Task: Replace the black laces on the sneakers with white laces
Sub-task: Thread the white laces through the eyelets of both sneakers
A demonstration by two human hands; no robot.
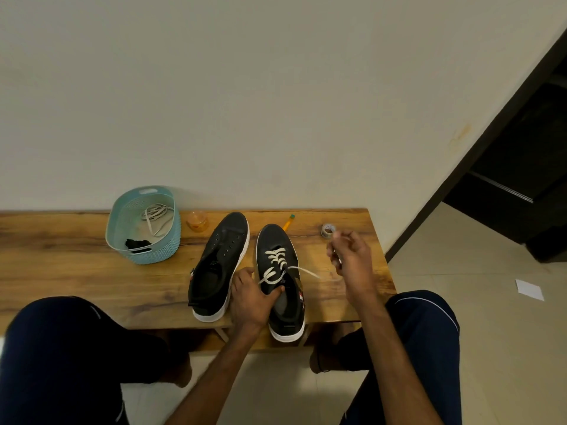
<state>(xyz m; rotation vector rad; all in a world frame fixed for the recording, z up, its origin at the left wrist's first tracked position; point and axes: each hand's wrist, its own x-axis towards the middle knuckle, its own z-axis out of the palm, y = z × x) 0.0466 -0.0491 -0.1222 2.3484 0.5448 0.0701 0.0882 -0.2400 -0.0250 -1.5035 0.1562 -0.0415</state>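
1. The laced shoe (pixel 280 280) stands on the bench (pixel 61 256) right in front of you, toe pointing away. The white lace (pixel 277 262) crosses its lower eyelets, while the upper ones nearest you look unthreaded.
2. Your left hand (pixel 251 299) grips this shoe at its collar, with the fingers curled over the edge by the tongue. I judge that hold is there to brace the shoe against the pull.
3. Your right hand (pixel 349 259) is raised to the right of the laced shoe with its fingers curled together. One lace end runs out toward it and seems to be pinched there, but blur hides the contact itself. Pulling sideways like this would take up slack.
4. The other lace end lies across your left hand.
5. The bare shoe (pixel 219 265) sits just left of the laced shoe, its eyelets empty and waiting.
6. Further left is the basket (pixel 153 253), which holds the spare lace (pixel 156 217) and a dark bundle, probably the black laces (pixel 136 243), kept out of the way.
7. Beyond the laced shoe's toe lies a pencil (pixel 288 222). A tape roll (pixel 328 230) is to its right and an orange tub (pixel 198 221) to its left.
8. By my reckoning you are roughly a third done.
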